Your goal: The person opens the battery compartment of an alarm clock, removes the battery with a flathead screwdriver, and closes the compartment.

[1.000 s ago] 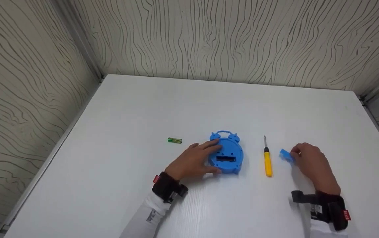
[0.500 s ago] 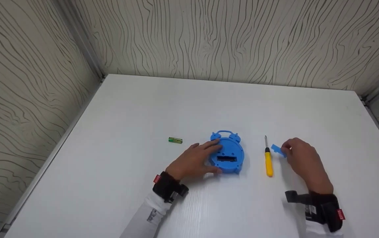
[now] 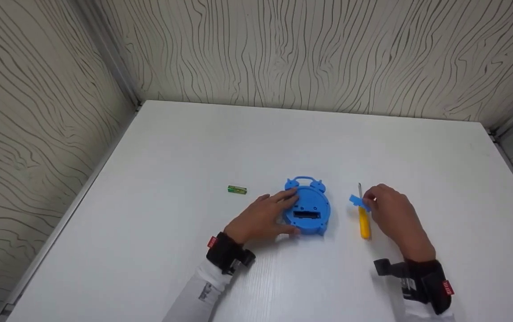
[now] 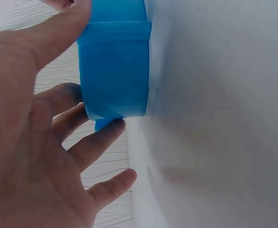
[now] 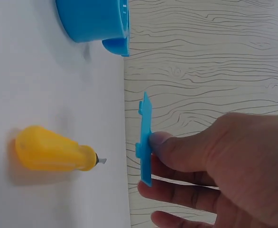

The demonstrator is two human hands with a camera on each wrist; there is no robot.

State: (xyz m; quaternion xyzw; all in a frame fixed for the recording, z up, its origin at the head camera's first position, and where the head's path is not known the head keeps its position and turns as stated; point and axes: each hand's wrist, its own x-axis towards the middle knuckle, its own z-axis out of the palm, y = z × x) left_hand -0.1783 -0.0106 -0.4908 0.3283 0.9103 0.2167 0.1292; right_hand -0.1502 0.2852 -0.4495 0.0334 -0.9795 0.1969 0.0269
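Observation:
A blue twin-bell alarm clock (image 3: 314, 199) lies face down, its battery slot exposed and facing up. My left hand (image 3: 261, 217) holds its left side, fingers over the back and thumb at the lower edge. In the left wrist view the blue side wall (image 4: 114, 71) fills the space beside the thumb and fingers. Between thumb and fingers, my right hand (image 3: 393, 212) pinches a small blue battery cover (image 5: 146, 137), raised off the table. In the head view this cover overlaps a screwdriver (image 3: 364, 226) with a yellow handle, hiding its black collar.
A green battery (image 3: 237, 190), or two side by side, lies left of the clock. The white table (image 3: 185, 147) meets a wood-grain panel (image 3: 283, 53) at its far edge. Another panel (image 3: 28, 134) stands along the left.
My right hand has carried the battery cover leftward, from right of the screwdriver to above it, nearer the clock. The left hand and the clock stay in place.

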